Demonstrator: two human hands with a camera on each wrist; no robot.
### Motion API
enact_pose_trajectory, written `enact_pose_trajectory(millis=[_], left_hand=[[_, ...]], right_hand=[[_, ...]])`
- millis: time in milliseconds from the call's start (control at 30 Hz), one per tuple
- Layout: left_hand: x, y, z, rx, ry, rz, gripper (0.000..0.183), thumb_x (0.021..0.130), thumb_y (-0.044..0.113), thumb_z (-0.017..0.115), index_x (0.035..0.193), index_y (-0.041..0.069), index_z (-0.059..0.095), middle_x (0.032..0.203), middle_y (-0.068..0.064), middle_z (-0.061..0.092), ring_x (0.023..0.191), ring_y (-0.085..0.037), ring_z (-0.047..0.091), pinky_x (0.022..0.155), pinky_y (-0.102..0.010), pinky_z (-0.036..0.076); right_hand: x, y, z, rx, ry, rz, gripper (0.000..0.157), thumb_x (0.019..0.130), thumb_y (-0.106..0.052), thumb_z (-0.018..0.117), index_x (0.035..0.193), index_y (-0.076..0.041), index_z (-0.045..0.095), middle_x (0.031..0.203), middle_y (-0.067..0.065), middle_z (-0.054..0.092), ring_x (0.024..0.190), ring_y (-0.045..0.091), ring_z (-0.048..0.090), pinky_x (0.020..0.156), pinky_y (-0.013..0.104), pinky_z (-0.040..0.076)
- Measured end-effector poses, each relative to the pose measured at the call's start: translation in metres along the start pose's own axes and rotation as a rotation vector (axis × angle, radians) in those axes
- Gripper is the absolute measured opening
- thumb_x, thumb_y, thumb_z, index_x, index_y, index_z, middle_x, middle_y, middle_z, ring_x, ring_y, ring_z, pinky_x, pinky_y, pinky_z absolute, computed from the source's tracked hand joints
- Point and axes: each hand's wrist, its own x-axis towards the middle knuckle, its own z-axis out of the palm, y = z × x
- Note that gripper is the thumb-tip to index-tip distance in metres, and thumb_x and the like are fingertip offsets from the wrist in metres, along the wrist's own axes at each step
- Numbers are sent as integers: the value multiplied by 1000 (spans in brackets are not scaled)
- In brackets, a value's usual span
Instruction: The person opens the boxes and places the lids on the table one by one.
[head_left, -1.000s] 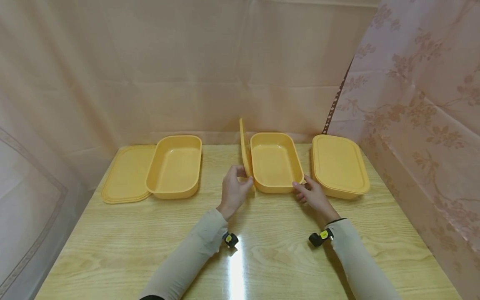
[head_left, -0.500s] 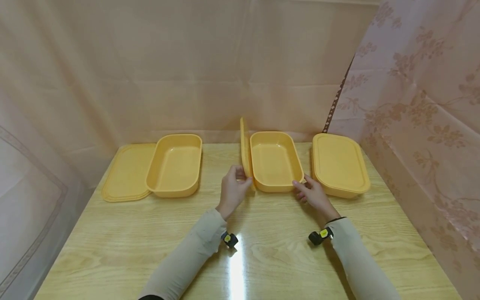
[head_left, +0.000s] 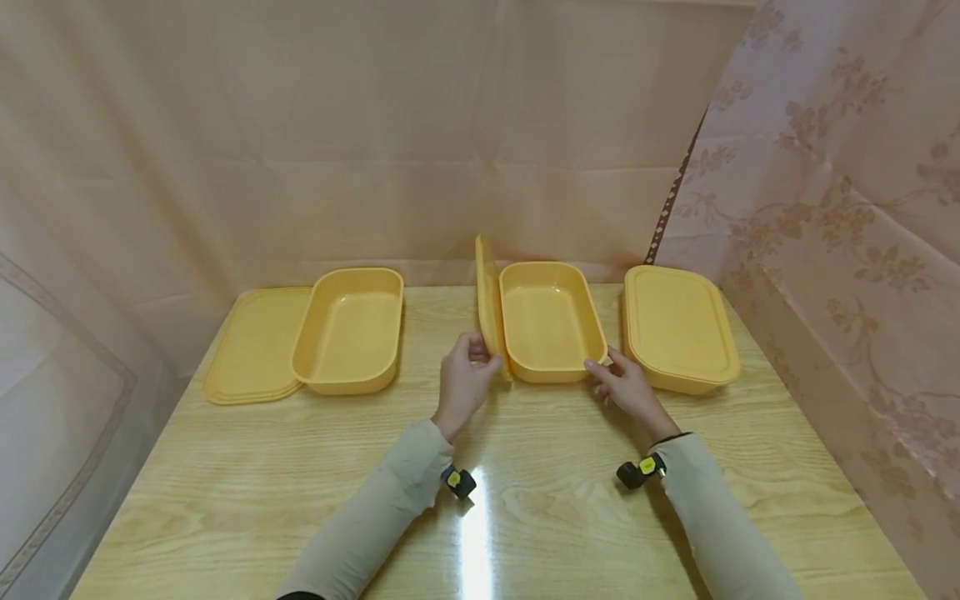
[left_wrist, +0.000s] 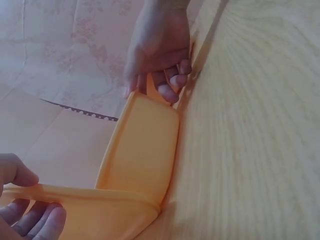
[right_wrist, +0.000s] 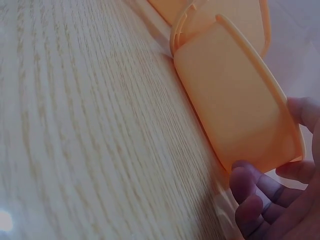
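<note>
A yellow lid (head_left: pixel 489 304) stands on its edge, leaning slightly left, beside an uncovered yellow food container (head_left: pixel 553 375) in the middle of the table. My left hand (head_left: pixel 463 383) pinches the lid's near edge between thumb and fingers, as the left wrist view shows with the lid (left_wrist: pixel 95 215) at the bottom. My right hand (head_left: pixel 630 392) holds the container by its near right corner, thumb at the rim. In the right wrist view the container (right_wrist: pixel 235 100) sits flat on the table, with the index finger under the rim and the other fingers curled near its base.
To the left, another uncovered yellow container (head_left: pixel 348 387) overlaps a flat yellow lid (head_left: pixel 251 346). A lidded yellow container (head_left: pixel 681 329) stands close to my right hand. Behind the wooden table (head_left: pixel 540 508) hangs a beige curtain (head_left: pixel 375 125), with a floral cloth (head_left: pixel 847 233) at the right.
The top of the lid in my left hand has tipped a little to the left, away from the container. My right hand and the container have stayed in place.
</note>
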Motion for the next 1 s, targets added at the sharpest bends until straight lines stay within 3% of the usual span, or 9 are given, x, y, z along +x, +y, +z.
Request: enact_pose_trajectory(millis=[200, 467, 633, 867, 1000], left_hand=[[-4, -1, 1, -49, 46, -11, 24, 83, 4, 69, 104, -4, 62, 98, -20, 70, 89, -30, 69, 77, -35, 60], [-8, -6, 1, -172, 119, -23, 25, 85, 4, 69, 107, -4, 61, 102, -21, 70, 95, -31, 70, 83, -34, 59], [-9, -12, 2, -196, 158, -12, 19, 85, 2, 70, 99, -5, 61, 99, -22, 71, 92, -31, 70, 80, -32, 60], [-8, -14, 0, -242, 201, -66, 16, 84, 0, 69, 96, -7, 60, 97, -22, 68, 90, -32, 69, 79, -34, 59], [-8, -19, -2, -275, 219, -111, 16, 83, 1, 69, 95, -5, 60, 98, -19, 67, 88, -28, 68, 75, -28, 58]], right_hand=[[0, 2, 1, 10, 12, 23, 57, 97, -42, 57, 143, -11, 44, 87, 7, 63, 62, 9, 55, 52, 23, 45], [4, 1, 1, -22, 16, 13, 55, 97, -42, 57, 140, -9, 47, 87, 10, 66, 60, 10, 51, 55, 22, 45], [3, -2, 0, 4, -6, 21, 55, 97, -41, 57, 141, -10, 46, 88, 10, 66, 58, 8, 49, 53, 21, 43], [-17, -35, 1, 14, -27, 15, 53, 100, -26, 55, 144, -1, 41, 92, 23, 65, 61, 13, 54, 55, 24, 46], [-20, -38, 2, 12, -26, 21, 51, 100, -26, 54, 143, -2, 42, 91, 22, 65, 61, 11, 53, 56, 24, 46]])
